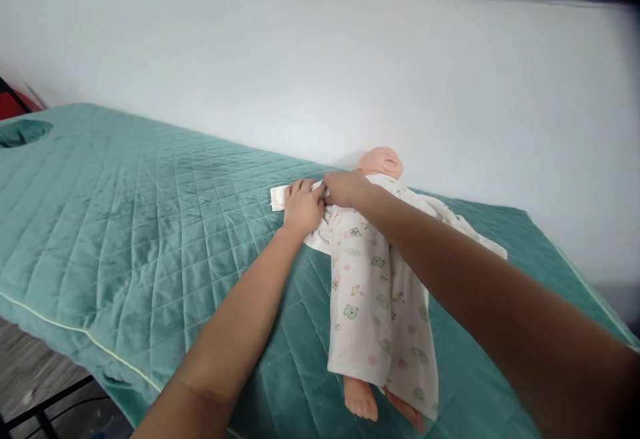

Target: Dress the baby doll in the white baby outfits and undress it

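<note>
A baby doll (383, 160) lies on its back, dressed in a white top and white trousers (360, 292) printed with small green and pink figures. Its bare feet (360, 399) stick out from the trouser legs toward me. One white sleeve (278, 199) stretches out to the left of the doll. My left hand (303, 209) is closed over this sleeve near its cuff. Beside it, my right hand (345, 189) grips the same sleeve closer to the shoulder, its fingers touching my left hand. The doll's arm inside the sleeve is hidden.
A green quilted cover (150, 225) spreads beneath the doll, with a hole (25, 132) at its far left. A white wall (250, 59) stands directly behind. A black metal frame (50, 402) shows at the lower left above a grey floor.
</note>
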{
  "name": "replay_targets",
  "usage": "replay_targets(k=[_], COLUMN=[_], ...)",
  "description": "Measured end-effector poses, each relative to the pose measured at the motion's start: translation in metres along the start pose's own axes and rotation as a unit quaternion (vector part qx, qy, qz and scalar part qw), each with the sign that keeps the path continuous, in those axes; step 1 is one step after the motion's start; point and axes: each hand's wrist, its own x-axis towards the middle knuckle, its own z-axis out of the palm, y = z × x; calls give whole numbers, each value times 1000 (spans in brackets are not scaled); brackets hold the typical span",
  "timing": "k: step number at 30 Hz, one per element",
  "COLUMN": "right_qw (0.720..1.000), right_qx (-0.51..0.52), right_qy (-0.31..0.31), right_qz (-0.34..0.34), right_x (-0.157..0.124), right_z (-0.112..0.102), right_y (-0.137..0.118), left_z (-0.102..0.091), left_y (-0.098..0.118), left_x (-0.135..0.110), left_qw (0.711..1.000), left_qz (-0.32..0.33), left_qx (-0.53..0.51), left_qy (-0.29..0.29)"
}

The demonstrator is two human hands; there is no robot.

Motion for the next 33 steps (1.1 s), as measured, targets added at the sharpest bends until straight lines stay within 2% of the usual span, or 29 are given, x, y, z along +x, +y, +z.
replay_targets(k=[9, 15, 18, 22, 25, 29, 31, 33], right_qw=[999, 998, 997, 997, 997, 998, 998, 996], right_qx=[-32, -9, -1, 8, 13, 21, 32, 44], right_qy=[38, 49, 56, 64, 65, 53, 58, 68], right_qz=[-14, 31, 44, 45, 39, 26, 24, 23], right_x=[-34, -49, -55, -60, -58, -51, -51, -57], right_z=[-13, -25, -27, -27, -24, -18, -16, -14], right_y=[27, 59, 66, 64, 57, 36, 25, 21], left_z=[-10, -7, -4, -3, -4, -6, -6, -4], left_y=[-2, -8, -10, -12, -8, 0, 2, 2], left_x=[-7, -8, -6, -5, -5, -6, -5, -4], left_qw=[1000, 998, 997, 994, 996, 999, 997, 995], left_qz=[-14, -32, -43, -72, -59, 9, 59, 81], left_qx=[-20, -33, -47, -76, -62, 20, 45, 59], left_qy=[-20, -40, -35, -25, -1, 25, 15, -4])
